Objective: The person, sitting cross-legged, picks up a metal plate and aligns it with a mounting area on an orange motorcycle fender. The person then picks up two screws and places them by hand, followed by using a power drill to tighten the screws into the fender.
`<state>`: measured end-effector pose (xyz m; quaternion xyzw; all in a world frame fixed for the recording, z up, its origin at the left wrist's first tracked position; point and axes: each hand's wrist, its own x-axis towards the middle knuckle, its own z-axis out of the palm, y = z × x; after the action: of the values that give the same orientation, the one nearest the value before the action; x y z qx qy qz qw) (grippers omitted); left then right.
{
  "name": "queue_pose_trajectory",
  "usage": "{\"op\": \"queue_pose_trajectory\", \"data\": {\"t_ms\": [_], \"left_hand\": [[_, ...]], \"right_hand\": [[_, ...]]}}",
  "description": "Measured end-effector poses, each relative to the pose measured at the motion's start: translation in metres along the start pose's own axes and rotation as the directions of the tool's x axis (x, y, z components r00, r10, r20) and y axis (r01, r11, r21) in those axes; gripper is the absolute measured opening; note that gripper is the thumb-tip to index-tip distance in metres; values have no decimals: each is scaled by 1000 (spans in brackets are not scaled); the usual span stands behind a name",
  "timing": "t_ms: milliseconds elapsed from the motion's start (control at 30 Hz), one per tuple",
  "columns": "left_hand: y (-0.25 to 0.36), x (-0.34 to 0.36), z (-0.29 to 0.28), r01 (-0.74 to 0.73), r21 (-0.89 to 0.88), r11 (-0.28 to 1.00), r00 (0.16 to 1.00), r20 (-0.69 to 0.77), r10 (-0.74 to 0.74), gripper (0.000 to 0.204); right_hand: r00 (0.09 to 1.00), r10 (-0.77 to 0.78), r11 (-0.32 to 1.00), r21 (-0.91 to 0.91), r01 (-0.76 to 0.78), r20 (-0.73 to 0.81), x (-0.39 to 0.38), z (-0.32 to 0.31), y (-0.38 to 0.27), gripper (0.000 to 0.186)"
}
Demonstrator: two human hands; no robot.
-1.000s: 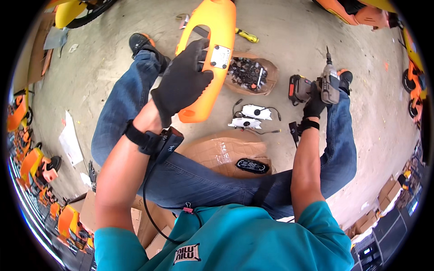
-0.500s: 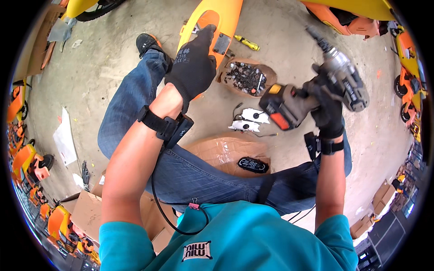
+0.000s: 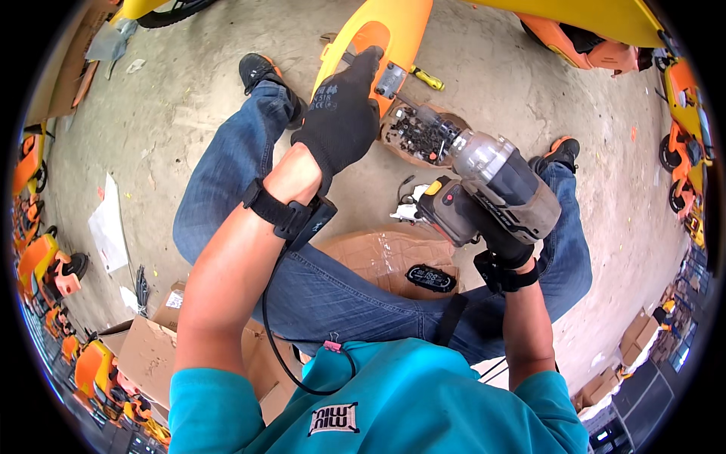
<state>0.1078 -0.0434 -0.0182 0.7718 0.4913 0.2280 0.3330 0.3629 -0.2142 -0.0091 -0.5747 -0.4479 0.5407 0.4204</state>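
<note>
Near the orange shell (image 3: 405, 44), cordless drill (image 3: 508, 181) in right hand (image 3: 505, 240)

Orange panel (image 3: 406, 34), grey drill (image 3: 505, 178) facing it

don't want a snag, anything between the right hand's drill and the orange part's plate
Nothing visible: the drill points its bit at the plate; contact unclear. The left hand holds the orange part beside the plate.

L hand (image 3: 340, 125) gripping | R hand (image 3: 502, 240) curled, gripping | both arms (image 3: 227, 299) fwd (L farther out)
</note>
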Motion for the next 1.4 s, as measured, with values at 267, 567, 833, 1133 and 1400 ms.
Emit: {"op": "queue_pose_trajectory", "data": {"t_ms": [267, 567, 833, 1133, 1400], "left_hand": [[-6, -2, 8, -112, -22, 994, 991, -82, 109, 62], [3, -1, -1, 5, -6, 1000, 1000, 28, -4, 63], [2, -1, 1, 16, -10, 1000, 999, 34, -16, 64], [5, -1, -1, 20, -3, 1000, 999, 41, -20, 66], [14, -4, 3, 18, 33, 999, 1000, 8, -18, 63]], "right_hand": [[942, -248, 852, -410, 324, 228, 16, 2, -10, 37], [925, -327, 823, -422, 380, 194, 17, 4, 5, 39], [865, -397, 637, -586, 501, 308, 19, -3, 4, 47], [893, -358, 750, -487, 448, 271, 17, -2, 2, 50], [960, -195, 888, -378, 260, 201, 6, -4, 14, 46]]}}
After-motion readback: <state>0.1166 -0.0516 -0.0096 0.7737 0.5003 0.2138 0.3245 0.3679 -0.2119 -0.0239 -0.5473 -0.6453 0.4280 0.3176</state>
